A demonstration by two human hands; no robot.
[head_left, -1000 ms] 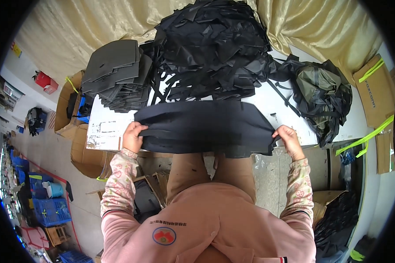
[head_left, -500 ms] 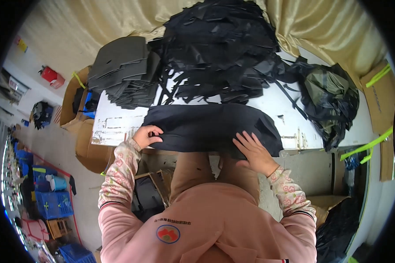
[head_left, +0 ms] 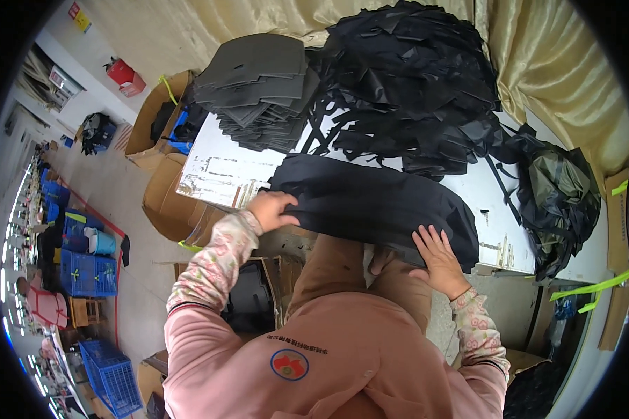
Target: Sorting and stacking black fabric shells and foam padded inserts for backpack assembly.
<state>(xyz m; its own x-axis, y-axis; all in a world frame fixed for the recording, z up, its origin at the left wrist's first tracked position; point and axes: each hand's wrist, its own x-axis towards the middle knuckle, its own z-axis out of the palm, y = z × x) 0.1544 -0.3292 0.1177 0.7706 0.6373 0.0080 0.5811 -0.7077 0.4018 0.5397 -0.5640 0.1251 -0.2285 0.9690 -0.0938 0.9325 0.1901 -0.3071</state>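
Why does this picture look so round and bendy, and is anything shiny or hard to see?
In the head view, the fisheye lens leaves black corners and makes the blue crate near the lower left rim look slanted; also in the head view, the gold curtain shines in soft streaks, while the black cloth is so dark that little surface detail shows.
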